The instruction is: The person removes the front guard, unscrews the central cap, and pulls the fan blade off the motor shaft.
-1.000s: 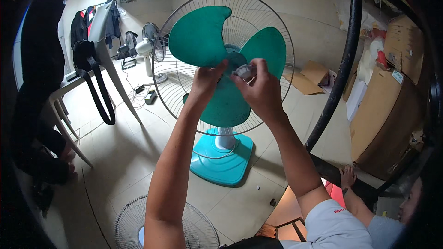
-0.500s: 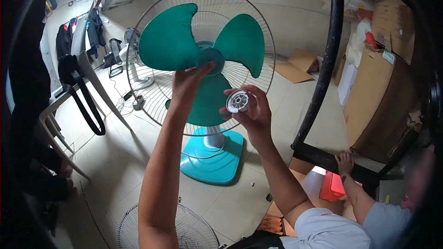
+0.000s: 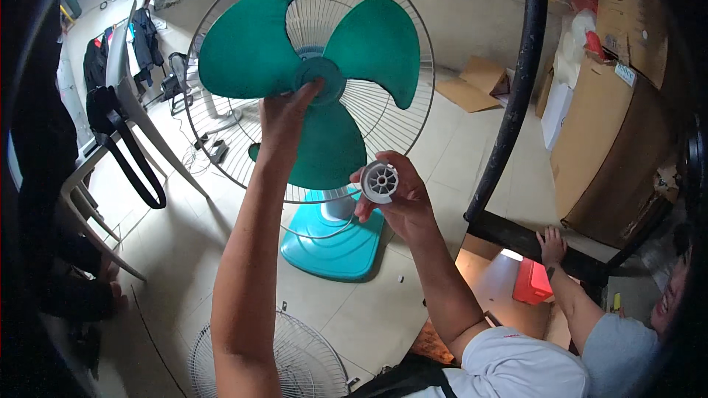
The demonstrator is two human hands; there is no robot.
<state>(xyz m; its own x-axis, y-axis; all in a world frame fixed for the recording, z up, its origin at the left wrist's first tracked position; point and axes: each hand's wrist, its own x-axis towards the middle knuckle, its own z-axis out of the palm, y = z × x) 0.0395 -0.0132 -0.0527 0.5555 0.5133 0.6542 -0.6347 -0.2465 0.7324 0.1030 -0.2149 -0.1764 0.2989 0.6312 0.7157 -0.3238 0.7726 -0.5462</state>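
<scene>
A three-bladed green fan blade (image 3: 328, 144) sits in front of the round wire rear guard (image 3: 422, 114) of a standing fan with a turquoise base (image 3: 332, 254). My left hand (image 3: 284, 114) grips the blade beside its hub (image 3: 332, 77). Its thumb presses on the hub, while the other fingers are hidden behind the blade. Lower and to the right, my right hand (image 3: 405, 199) holds a round grey plastic knob (image 3: 380, 181) with a spoked, hollow face. Fingers curl around the knob's rim, and it is apart from the hub.
A loose wire guard (image 3: 310, 354) lies on the floor at the front. A chair (image 3: 133, 103) with a black strap stands left. To the right are a black metal frame (image 3: 509, 103), cardboard boxes (image 3: 597, 147) and another person's hand (image 3: 552, 245) on the frame's lower bar.
The fan and my left hand appear higher and further left in the view. In my right hand the knob sits slightly lower, its spoked face at a different angle.
</scene>
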